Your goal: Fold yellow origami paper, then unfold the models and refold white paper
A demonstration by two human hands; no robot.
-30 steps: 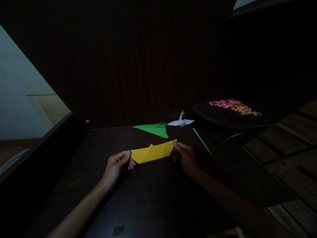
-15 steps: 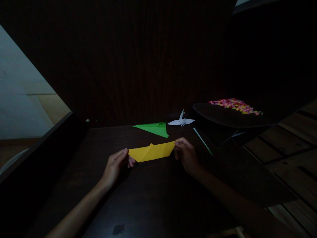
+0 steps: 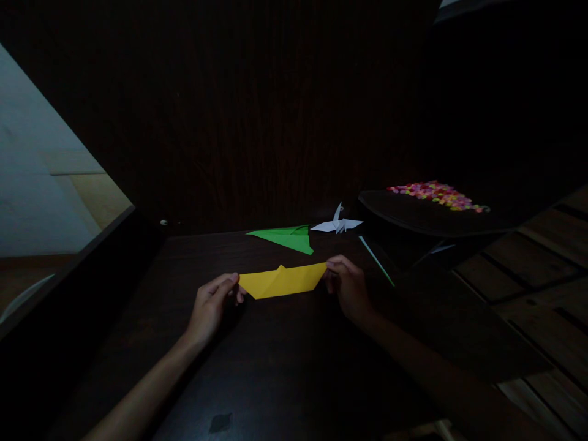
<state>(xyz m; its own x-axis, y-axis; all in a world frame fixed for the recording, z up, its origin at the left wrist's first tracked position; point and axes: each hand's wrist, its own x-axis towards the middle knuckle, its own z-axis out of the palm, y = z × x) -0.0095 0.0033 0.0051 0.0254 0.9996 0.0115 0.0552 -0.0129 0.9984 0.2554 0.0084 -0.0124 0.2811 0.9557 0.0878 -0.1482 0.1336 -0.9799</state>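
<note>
A yellow folded paper boat (image 3: 281,283) stretches between my two hands above the dark wooden surface, its small peak poking up at the middle. My left hand (image 3: 215,301) pinches its left tip between thumb and fingers. At the right tip, my right hand (image 3: 346,285) grips the paper the same way. Just beyond the boat lies a green paper plane (image 3: 287,237), its nose toward the left. Beside it rests a white paper crane (image 3: 337,225) with its wings spread.
To the right of the crane lies a thin pale green strip (image 3: 376,261). A dark rounded shelf (image 3: 390,211) holds a heap of small colourful pieces (image 3: 436,193). A tall dark panel (image 3: 257,122) rises at the back, and a raised side edge (image 3: 68,266) runs along the left.
Both hands keep their hold on the yellow paper boat. It has shifted only very slightly, and the left fingers have drawn in a little behind its tip.
</note>
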